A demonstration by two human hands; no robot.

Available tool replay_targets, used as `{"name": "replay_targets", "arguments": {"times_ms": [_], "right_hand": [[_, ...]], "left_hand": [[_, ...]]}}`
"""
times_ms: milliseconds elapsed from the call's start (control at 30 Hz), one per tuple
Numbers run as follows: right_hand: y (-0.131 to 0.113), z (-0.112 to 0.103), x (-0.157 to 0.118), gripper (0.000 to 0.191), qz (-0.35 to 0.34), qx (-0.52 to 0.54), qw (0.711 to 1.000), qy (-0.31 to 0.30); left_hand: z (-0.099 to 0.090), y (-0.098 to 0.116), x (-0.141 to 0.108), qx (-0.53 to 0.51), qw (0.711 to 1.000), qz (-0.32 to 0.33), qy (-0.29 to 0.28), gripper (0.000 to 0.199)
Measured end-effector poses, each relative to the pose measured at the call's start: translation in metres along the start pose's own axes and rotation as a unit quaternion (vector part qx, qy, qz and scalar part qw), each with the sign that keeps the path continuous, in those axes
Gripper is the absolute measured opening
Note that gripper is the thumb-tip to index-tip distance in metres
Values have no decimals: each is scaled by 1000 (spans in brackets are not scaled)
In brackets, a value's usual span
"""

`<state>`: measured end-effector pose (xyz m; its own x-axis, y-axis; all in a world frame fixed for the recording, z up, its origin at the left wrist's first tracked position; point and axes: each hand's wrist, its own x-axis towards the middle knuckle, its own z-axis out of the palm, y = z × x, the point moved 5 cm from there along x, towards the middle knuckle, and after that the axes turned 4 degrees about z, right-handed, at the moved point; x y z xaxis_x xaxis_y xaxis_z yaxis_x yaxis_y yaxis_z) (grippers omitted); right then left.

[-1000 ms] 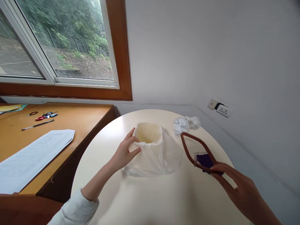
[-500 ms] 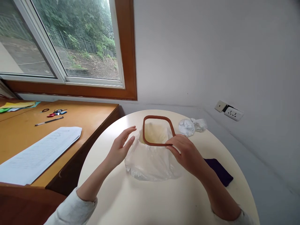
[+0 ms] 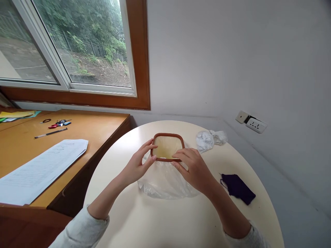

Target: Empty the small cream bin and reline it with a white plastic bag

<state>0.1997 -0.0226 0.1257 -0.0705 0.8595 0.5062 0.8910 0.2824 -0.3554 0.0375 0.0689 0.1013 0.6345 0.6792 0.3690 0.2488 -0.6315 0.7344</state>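
A brown rounded-square ring lies over the mouth of a pale yellowish bin, whose outside is covered by a translucent white plastic bag. My left hand has the ring's left side between thumb and fingers. At the front right corner, my right hand pinches the ring, its fingertips inside the opening and its thumb on the outside. The bag spreads around the bin and hides its walls. Whether the ring is pressed fully onto the rim cannot be made out.
Crumpled white plastic sits at the back right of the round table. A dark purple cloth lies at the right. On the wooden desk to the left are papers, a pen and keys.
The brown ring has come down from a tilted position above the bin onto its mouth. My left hand has moved in from beside the ring and taken hold of its left side.
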Motion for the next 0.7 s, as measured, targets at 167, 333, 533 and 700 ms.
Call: {"name": "replay_targets", "arguments": {"times_ms": [167, 333, 533, 700], "right_hand": [[21, 8, 6, 54, 105, 30, 994, -31], [34, 25, 8, 62, 161, 68, 979, -107], [31, 25, 9, 64, 144, 40, 983, -103], [31, 26, 9, 64, 161, 56, 981, -95]], "left_hand": [[-1, 2, 1, 4, 1000, 8, -6, 33], [2, -1, 2, -3, 1000, 0, -9, 34], [3, -3, 2, -7, 1000, -1, -12, 38], [5, -4, 2, -2, 1000, 2, -19, 44]]}}
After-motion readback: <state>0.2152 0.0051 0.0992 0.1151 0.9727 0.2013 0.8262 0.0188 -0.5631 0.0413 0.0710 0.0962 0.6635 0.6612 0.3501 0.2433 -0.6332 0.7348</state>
